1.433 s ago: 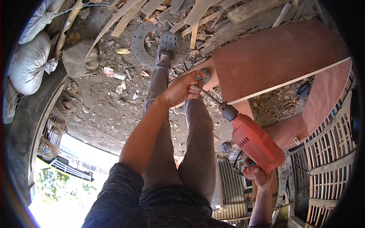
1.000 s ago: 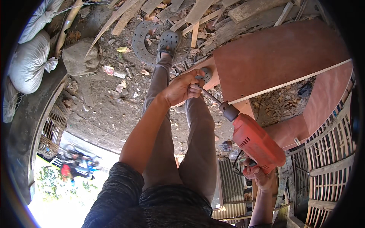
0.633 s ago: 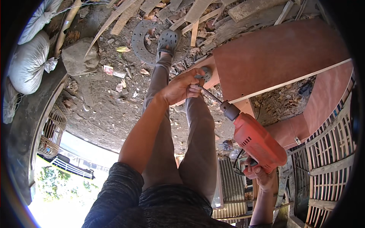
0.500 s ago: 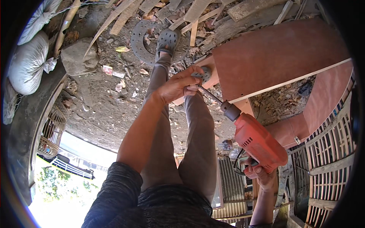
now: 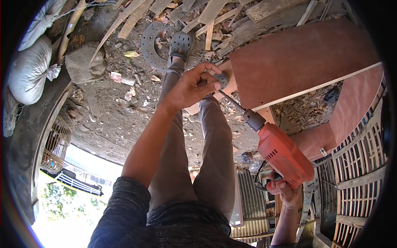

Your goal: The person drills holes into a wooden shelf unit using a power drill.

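Note:
My right hand [image 5: 285,192] is wrapped round the handle of a red power drill [image 5: 285,155], fingers near its trigger. The drill tilts up and to the left, with a dark chuck [image 5: 254,120] and a long thin bit [image 5: 232,101]. Just beyond the bit's tip is my left hand [image 5: 193,86], its index finger lifted away from the thumb; nothing shows clearly between them. To the right of the bit lies a reddish-brown plywood panel [image 5: 302,62] with a pale edge and a small dark hole near its near left corner.
More reddish boards [image 5: 359,99] form a frame under the panel. Scrap wood [image 5: 215,12] litters the ground at the far side. A large stone [image 5: 86,63] and white tied sacks [image 5: 31,72] stand at left. Slatted bamboo panels [image 5: 359,165] rise at right. My feet wear grey clogs [image 5: 181,44].
My left hand has loosened from a pinch at the bit's tip, index finger and thumb now apart. The drill has shifted slightly right and toward me.

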Demonstrator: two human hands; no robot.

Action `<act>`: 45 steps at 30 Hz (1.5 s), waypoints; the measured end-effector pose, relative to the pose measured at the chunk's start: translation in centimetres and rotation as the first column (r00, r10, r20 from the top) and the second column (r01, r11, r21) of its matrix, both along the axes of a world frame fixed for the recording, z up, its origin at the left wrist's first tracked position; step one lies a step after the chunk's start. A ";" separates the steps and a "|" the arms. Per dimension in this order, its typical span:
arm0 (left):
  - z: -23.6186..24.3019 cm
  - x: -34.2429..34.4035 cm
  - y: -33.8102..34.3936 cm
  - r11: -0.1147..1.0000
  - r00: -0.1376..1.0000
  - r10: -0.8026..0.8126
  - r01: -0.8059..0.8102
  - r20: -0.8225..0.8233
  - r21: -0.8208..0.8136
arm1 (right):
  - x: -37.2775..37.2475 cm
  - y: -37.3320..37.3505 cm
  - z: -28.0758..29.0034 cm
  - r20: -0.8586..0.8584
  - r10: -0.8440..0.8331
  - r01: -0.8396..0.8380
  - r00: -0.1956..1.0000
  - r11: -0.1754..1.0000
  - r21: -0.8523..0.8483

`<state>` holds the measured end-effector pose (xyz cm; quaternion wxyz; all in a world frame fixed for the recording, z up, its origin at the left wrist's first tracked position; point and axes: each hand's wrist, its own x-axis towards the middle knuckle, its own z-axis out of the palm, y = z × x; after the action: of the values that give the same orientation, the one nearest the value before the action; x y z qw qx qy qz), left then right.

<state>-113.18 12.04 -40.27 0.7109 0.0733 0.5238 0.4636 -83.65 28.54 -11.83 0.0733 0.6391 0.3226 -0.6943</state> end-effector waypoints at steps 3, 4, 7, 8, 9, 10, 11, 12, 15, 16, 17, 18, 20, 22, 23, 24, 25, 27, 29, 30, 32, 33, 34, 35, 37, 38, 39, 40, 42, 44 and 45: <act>0.1 0.2 0.3 0.997 0.997 0.072 -0.072 0.038 0.000 | 0.5 -0.1 -0.2 -0.004 0.011 -0.011 1.000 1.000 0.012; 0.1 0.4 0.4 0.997 0.997 0.073 -0.073 0.039 0.000 | 0.6 -0.3 -0.4 -0.015 0.027 -0.026 1.000 0.998 0.050; -0.1 1.0 0.6 0.983 0.980 0.152 -0.136 0.130 -0.121 | 0.1 0.4 0.0 0.007 0.019 -0.019 1.000 1.000 0.011; -0.4 1.3 0.6 0.974 0.967 0.207 -0.188 0.151 -0.126 | -0.1 0.5 0.0 0.014 0.017 -0.017 1.000 1.000 -0.004; -0.6 1.6 0.6 0.962 0.950 0.261 -0.241 0.172 -0.132 | -0.4 0.6 -0.1 0.000 0.011 -0.011 1.000 1.000 0.014; -0.7 1.9 0.8 0.960 0.948 0.267 -0.247 0.174 -0.129 | -0.8 0.8 -0.2 -0.013 0.006 -0.006 1.000 0.999 0.036; -0.8 2.2 0.9 0.950 0.936 0.306 -0.290 0.172 -0.115 | -1.1 1.1 -0.1 -0.012 0.013 -0.013 1.000 0.999 0.040; -0.9 2.4 1.1 0.938 0.923 0.345 -0.332 0.170 -0.100 | -1.5 1.3 -0.1 0.003 0.003 -0.003 1.000 0.999 0.051; -0.3 3.0 1.9 0.904 0.879 0.414 -0.367 0.238 -0.220 | -2.0 2.3 0.2 0.034 0.057 -0.059 0.998 0.996 0.072; -0.3 3.4 2.1 0.903 0.876 0.418 -0.372 0.238 -0.217 | -2.1 2.7 0.2 0.043 0.118 -0.121 0.992 0.990 0.072; -0.2 3.8 2.4 0.852 0.814 0.506 -0.422 0.284 -0.310 | -2.4 2.9 0.3 0.042 0.123 -0.126 0.992 0.989 0.075; -0.1 4.3 2.7 0.792 0.742 0.591 -0.458 0.317 -0.404 | -2.8 3.1 0.4 0.059 0.121 -0.126 0.991 0.987 0.100; 0.7 5.0 4.4 0.768 0.726 0.619 -0.480 0.300 -0.424 | -3.2 3.9 0.9 0.087 0.125 -0.135 0.988 0.983 0.128; 0.8 6.1 5.9 0.745 0.757 0.620 -0.486 0.207 -0.457 | -3.3 5.2 1.1 0.151 0.218 -0.237 0.964 0.963 0.129; 0.6 6.4 6.4 0.744 0.753 0.622 -0.484 0.213 -0.461 | -3.5 6.0 1.1 0.170 0.260 -0.283 0.951 0.950 0.134; 0.1 6.4 6.9 0.682 0.636 0.709 -0.509 0.305 -0.525 | -3.9 6.5 0.8 0.181 0.297 -0.323 0.937 0.936 0.136; -0.3 6.4 7.2 0.618 0.497 0.780 -0.517 0.380 -0.592 | -4.6 7.4 0.8 0.218 0.348 -0.383 0.912 0.912 0.146; -0.3 6.1 8.8 0.590 0.416 0.805 -0.497 0.423 -0.636 | -5.8 9.4 1.6 0.277 0.410 -0.464 0.869 0.870 0.167; -0.2 6.2 10.7 0.520 0.376 0.847 -0.435 0.376 -0.735 | -6.1 11.7 2.0 0.406 0.525 -0.641 0.748 0.730 0.236; -0.6 6.8 11.3 0.520 0.370 0.847 -0.429 0.381 -0.738 | -6.9 12.5 2.1 0.453 0.553 -0.694 0.700 0.675 0.250; -2.1 7.8 11.2 0.517 0.529 0.812 -0.459 0.245 -0.723 | -11.4 13.4 1.0 0.462 0.726 -0.860 0.508 0.452 0.236; -2.4 7.7 11.3 0.513 0.530 0.813 -0.455 0.241 -0.728 | -13.7 13.9 0.4 0.473 0.793 -0.922 0.384 0.302 0.242; -2.3 7.4 11.9 0.509 0.604 0.777 -0.438 0.177 -0.741 | -15.4 14.3 -0.1 0.478 0.826 -0.948 0.299 0.201 0.247; -2.8 7.5 12.0 0.507 0.636 0.757 -0.430 0.148 -0.747 | -17.1 14.7 -0.5 0.488 0.847 -0.962 0.211 0.094 0.255; -4.6 7.9 10.9 0.616 0.683 0.704 -0.451 0.194 -0.646 | -19.5 15.5 -1.1 0.492 0.865 -0.951 0.101 -0.061 0.303; -5.4 8.0 10.3 0.715 0.703 0.658 -0.468 0.271 -0.520 | -20.4 16.0 -1.4 0.498 0.865 -0.943 0.062 -0.113 0.314; -6.2 7.9 10.0 0.713 0.699 0.661 -0.469 0.273 -0.521 | -21.2 16.6 -1.7 0.532 0.847 -0.935 0.017 -0.175 0.308; -6.9 7.5 9.4 0.777 0.746 0.585 -0.402 0.319 -0.484 | -21.8 17.3 -2.3 0.545 0.839 -0.930 -0.006 -0.205 0.304; -7.1 6.8 9.0 0.834 0.782 0.503 -0.328 0.367 -0.443 | -22.4 18.8 -3.4 0.581 0.812 -0.920 -0.044 -0.261 0.294; -6.6 5.1 9.2 0.887 0.945 0.231 -0.107 0.230 -0.450 | -23.3 19.1 -5.5 0.594 0.800 -0.887 -0.082 -0.330 0.322; -6.7 4.5 8.9 0.884 0.945 0.232 -0.106 0.231 -0.455 | -24.1 19.1 -6.7 0.595 0.797 -0.861 -0.108 -0.373 0.345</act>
<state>-108.69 20.92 -46.94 0.7320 -0.2001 0.5134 0.4007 -107.71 47.66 -18.51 0.3361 0.1744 0.9066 -0.1864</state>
